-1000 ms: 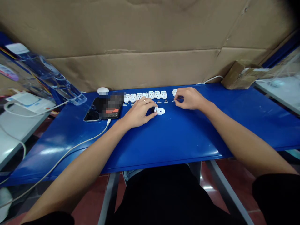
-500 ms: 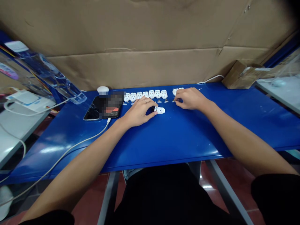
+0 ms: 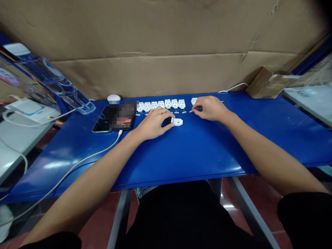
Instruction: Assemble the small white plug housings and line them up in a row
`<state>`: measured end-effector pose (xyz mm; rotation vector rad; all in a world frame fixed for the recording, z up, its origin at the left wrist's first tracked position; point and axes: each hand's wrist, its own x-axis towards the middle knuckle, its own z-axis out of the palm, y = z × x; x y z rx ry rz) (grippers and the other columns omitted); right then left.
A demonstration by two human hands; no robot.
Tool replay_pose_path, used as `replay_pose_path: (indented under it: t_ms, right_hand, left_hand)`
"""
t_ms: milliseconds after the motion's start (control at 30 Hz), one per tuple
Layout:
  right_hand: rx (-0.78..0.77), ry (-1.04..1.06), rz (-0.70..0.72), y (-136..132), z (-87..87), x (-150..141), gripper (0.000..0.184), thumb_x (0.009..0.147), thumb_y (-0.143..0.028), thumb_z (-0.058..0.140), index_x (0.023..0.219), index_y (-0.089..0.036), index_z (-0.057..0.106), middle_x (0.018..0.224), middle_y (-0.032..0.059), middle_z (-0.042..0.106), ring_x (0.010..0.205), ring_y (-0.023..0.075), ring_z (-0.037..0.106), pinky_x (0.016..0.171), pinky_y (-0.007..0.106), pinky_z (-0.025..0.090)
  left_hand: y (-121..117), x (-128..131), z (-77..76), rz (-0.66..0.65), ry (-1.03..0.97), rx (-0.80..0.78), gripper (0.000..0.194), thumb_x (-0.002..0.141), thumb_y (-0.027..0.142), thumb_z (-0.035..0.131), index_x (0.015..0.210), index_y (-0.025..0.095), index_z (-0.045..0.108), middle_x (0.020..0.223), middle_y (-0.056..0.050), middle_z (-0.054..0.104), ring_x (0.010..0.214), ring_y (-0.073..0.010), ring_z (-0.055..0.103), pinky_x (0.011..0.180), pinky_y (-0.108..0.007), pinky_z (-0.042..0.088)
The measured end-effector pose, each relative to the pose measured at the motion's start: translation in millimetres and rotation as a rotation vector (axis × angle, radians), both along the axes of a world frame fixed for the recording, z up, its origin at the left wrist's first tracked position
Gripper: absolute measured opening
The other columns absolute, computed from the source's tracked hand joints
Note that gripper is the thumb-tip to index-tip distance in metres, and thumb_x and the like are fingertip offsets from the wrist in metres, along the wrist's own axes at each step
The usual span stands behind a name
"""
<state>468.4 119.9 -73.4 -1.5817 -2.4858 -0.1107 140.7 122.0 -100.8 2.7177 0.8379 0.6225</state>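
My left hand (image 3: 157,123) rests on the table with thumb and fingers closed around the near end of a small white plastic housing (image 3: 177,121), which lies flat with tiny fittings showing inside. Farther right, my right hand (image 3: 209,108) is pinched at the table surface, thumb against forefinger, beside a small metal piece (image 3: 191,111). Whether that piece is between the fingertips is hard to make out. Just behind these fingers another white housing (image 3: 194,100) is partly hidden. Several like housings (image 3: 168,103) stand in a row at the back, small metal pieces (image 3: 176,111) in front of them.
Left of the row lie a phone (image 3: 102,119) and a second dark device (image 3: 124,116) with a white cable (image 3: 85,159). A water bottle (image 3: 62,83) leans at the left. A cardboard box (image 3: 264,84) sits at the back right, against a cardboard wall (image 3: 155,76).
My right hand has shifted very slightly to the left at the small metal piece. My left hand stays where it was on the white housing.
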Motion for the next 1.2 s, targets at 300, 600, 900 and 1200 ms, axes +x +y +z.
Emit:
replay_pose_path:
  t_ms: [300, 600, 900, 1200]
  right_hand:
    - [0.015, -0.018, -0.107, 3.7, -3.5, 6.3, 0.029, 0.107, -0.025, 0.063, 0.117, -0.023, 0.09, 0.131, 0.0101, 0.088, 0.113, 0.0339, 0.082, 0.087, 0.045, 0.058]
    - [0.0, -0.022, -0.04, 6.9, -9.4, 6.6, 0.03, 0.109, -0.025, 0.06, 0.117, -0.022, 0.089, 0.128, 0.0107, 0.088, 0.108, 0.0306, 0.081, 0.082, 0.044, 0.055]
    - [0.095, 0.279, 0.076, -1.7, -1.4, 3.3, 0.032, 0.11, -0.031, 0.06, 0.124, -0.021, 0.087, 0.125, 0.0129, 0.089, 0.101, 0.0292, 0.081, 0.093, 0.044, 0.061]
    - [-0.15, 0.127, 0.44, -19.1, -5.5, -37.0, 0.045, 0.121, -0.033, 0.045, 0.155, -0.026, 0.074, 0.152, 0.016, 0.075, 0.123, 0.0302, 0.078, 0.098, 0.044, 0.064]
  left_hand:
    - [-0.3, -0.1, 0.4, 0.007, 0.01, -0.009, 0.028, 0.114, 0.036, 0.074, 0.139, 0.024, 0.078, 0.14, -0.011, 0.081, 0.138, -0.0348, 0.071, 0.121, -0.055, 0.051]
    - [-0.6, -0.1, 1.1, 0.003, 0.007, -0.01, 0.03, 0.114, 0.036, 0.073, 0.14, 0.024, 0.079, 0.14, -0.012, 0.081, 0.136, -0.035, 0.071, 0.122, -0.057, 0.052]
    - [1.8, 0.5, -5.4, -0.046, -0.045, 0.009, 0.037, 0.117, 0.031, 0.068, 0.153, 0.032, 0.077, 0.143, -0.01, 0.08, 0.131, -0.0311, 0.072, 0.12, -0.053, 0.054]
    - [3.7, 0.0, 2.5, 0.048, -0.117, 0.075, 0.03, 0.107, 0.026, 0.081, 0.136, 0.023, 0.073, 0.138, -0.01, 0.08, 0.132, -0.0319, 0.074, 0.121, -0.053, 0.054]
